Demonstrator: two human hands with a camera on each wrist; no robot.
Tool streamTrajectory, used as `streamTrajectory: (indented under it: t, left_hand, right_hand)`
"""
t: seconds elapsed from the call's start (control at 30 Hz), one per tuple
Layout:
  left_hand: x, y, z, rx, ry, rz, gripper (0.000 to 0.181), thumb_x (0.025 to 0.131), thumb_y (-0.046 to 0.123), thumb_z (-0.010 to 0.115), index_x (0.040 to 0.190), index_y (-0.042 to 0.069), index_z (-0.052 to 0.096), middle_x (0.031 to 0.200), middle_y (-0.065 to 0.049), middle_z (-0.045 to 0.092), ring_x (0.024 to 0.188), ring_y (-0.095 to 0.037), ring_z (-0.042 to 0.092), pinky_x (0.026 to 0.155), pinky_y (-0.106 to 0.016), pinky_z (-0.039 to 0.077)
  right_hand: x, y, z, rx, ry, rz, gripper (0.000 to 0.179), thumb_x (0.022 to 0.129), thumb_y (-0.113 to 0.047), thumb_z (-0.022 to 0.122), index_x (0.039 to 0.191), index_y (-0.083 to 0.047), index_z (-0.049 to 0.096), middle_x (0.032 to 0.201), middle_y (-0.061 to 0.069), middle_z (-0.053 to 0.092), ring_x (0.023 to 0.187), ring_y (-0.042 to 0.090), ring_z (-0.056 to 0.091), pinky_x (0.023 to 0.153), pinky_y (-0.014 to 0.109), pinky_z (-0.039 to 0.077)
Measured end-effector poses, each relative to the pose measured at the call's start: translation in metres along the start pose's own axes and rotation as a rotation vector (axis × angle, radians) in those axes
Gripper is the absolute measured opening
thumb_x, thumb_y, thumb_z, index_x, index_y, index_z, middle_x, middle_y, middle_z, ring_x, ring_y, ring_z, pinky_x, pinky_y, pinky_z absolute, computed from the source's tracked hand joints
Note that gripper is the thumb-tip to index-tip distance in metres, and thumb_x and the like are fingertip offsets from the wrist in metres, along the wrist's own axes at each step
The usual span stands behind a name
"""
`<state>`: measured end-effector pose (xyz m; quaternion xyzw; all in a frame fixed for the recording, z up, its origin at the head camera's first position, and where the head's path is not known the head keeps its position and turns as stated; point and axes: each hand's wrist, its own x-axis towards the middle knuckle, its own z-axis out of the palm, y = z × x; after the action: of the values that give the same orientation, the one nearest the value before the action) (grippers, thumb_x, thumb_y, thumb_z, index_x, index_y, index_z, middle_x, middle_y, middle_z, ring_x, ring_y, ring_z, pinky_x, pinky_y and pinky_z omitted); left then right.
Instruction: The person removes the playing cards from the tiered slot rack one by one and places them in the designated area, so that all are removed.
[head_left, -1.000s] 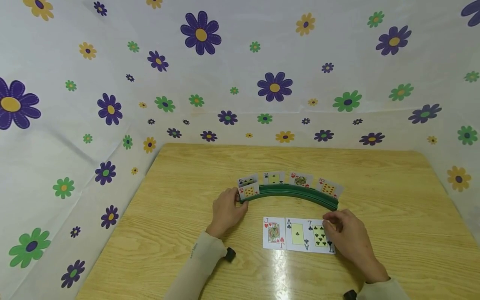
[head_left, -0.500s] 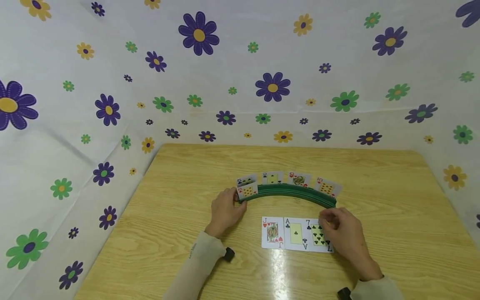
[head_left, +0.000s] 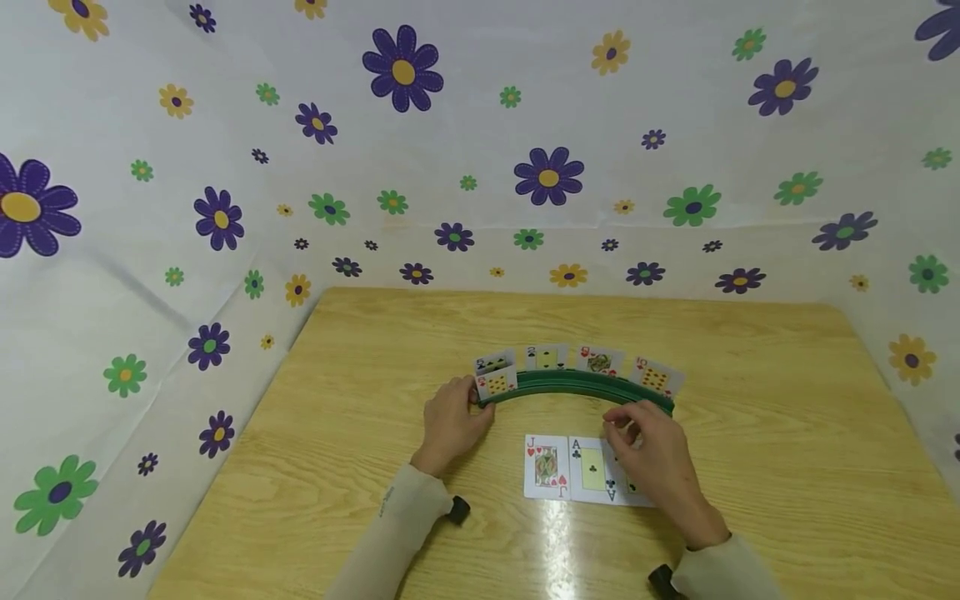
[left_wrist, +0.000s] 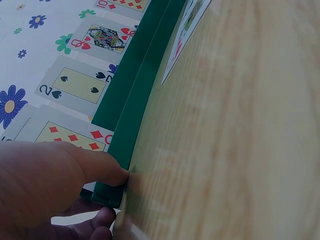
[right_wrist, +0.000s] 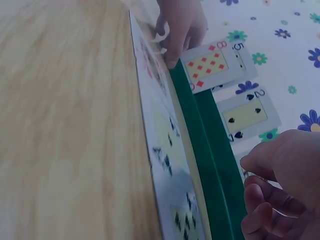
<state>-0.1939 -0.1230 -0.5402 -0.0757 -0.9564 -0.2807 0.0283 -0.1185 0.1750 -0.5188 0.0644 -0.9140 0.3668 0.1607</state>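
A curved green card holder [head_left: 555, 383] stands on the table, and my left hand [head_left: 450, 421] grips its left end, thumb in front and fingers behind. Beside that hand an eight of diamonds [right_wrist: 206, 65] stands in front of a five [right_wrist: 242, 59]. Farther along the holder are a two of spades [left_wrist: 75, 85], a queen of hearts [left_wrist: 102, 40] and a ten of diamonds [head_left: 654, 377]. My right hand [head_left: 660, 462] is over the row of flat cards, thumb and fingers loosely bent, with nothing visible between them.
Lying face up before the holder are a jack of hearts [head_left: 546, 467], an ace of clubs [head_left: 592, 471] and a seven of clubs [right_wrist: 185, 225], the last mostly covered by my right hand in the head view. A flowered cloth [head_left: 480, 133] hangs behind the wooden table [head_left: 375, 350].
My right hand has moved left from the right edge of the seven of clubs to over that card. The left hand keeps its hold on the card holder's end.
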Motion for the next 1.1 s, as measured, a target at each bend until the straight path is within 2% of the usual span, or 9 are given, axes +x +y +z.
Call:
streamTrajectory:
  t: [0.3, 0.43, 0.63, 0.7, 0.83, 0.93, 1.1]
  left_hand:
    - [-0.001, 0.001, -0.001, -0.018, 0.001, 0.005, 0.023, 0.096, 0.028, 0.079, 0.096, 0.012, 0.062, 0.086, -0.002, 0.058, 0.078, -0.016, 0.045, 0.07, -0.033, 0.03]
    - [-0.002, 0.001, 0.0, -0.01, -0.002, 0.003, 0.023, 0.096, 0.028, 0.079, 0.095, 0.013, 0.062, 0.086, -0.001, 0.058, 0.077, -0.016, 0.045, 0.07, -0.032, 0.03]
    - [-0.001, 0.0, 0.0, -0.011, 0.008, 0.013, 0.022, 0.095, 0.028, 0.079, 0.095, 0.013, 0.063, 0.085, -0.001, 0.058, 0.076, -0.015, 0.046, 0.069, -0.032, 0.03]
    - [-0.001, 0.0, 0.0, -0.009, 0.007, 0.015, 0.022, 0.095, 0.028, 0.079, 0.095, 0.013, 0.063, 0.085, -0.001, 0.059, 0.076, -0.014, 0.045, 0.069, -0.031, 0.03]
    - [-0.001, -0.001, 0.0, 0.004, 0.019, 0.022, 0.022, 0.095, 0.028, 0.08, 0.094, 0.013, 0.063, 0.084, -0.001, 0.059, 0.075, -0.014, 0.046, 0.068, -0.03, 0.031]
    - [-0.001, -0.001, -0.001, 0.016, 0.031, 0.027, 0.022, 0.094, 0.027, 0.08, 0.093, 0.013, 0.063, 0.084, -0.001, 0.06, 0.075, -0.014, 0.047, 0.067, -0.03, 0.032]
    - [-0.001, -0.001, -0.002, 0.024, 0.037, 0.031, 0.021, 0.093, 0.027, 0.08, 0.093, 0.013, 0.065, 0.084, -0.001, 0.062, 0.074, -0.013, 0.048, 0.065, -0.03, 0.033]
  right_hand:
    - [0.022, -0.025, 0.02, -0.005, -0.008, -0.044, 0.006, 0.096, -0.006, 0.081, 0.101, -0.009, 0.079, 0.091, 0.003, 0.073, 0.072, 0.011, 0.061, 0.064, 0.025, 0.047]
    - [0.031, -0.038, 0.029, 0.019, -0.001, -0.09, 0.007, 0.097, -0.008, 0.081, 0.104, -0.01, 0.079, 0.096, 0.004, 0.076, 0.075, 0.012, 0.065, 0.063, 0.025, 0.049]
    - [0.046, -0.05, 0.044, 0.022, 0.042, -0.175, 0.016, 0.099, -0.012, 0.081, 0.114, -0.008, 0.079, 0.107, 0.008, 0.078, 0.077, 0.016, 0.069, 0.06, 0.027, 0.051]
    - [0.048, -0.053, 0.047, 0.007, 0.043, -0.185, 0.021, 0.099, -0.014, 0.082, 0.119, -0.008, 0.079, 0.106, 0.008, 0.077, 0.077, 0.017, 0.069, 0.062, 0.028, 0.052]
    - [0.052, -0.059, 0.052, 0.004, -0.012, -0.189, 0.032, 0.099, -0.016, 0.081, 0.131, -0.01, 0.076, 0.107, 0.007, 0.077, 0.078, 0.017, 0.07, 0.064, 0.03, 0.052]
    - [0.055, -0.063, 0.057, 0.005, -0.077, -0.197, 0.041, 0.1, -0.016, 0.081, 0.14, -0.014, 0.072, 0.117, 0.008, 0.076, 0.08, 0.017, 0.071, 0.062, 0.027, 0.051]
    - [0.058, -0.065, 0.067, -0.014, -0.124, -0.218, 0.047, 0.101, -0.018, 0.08, 0.147, -0.019, 0.068, 0.126, 0.009, 0.072, 0.08, 0.018, 0.071, 0.061, 0.026, 0.051]
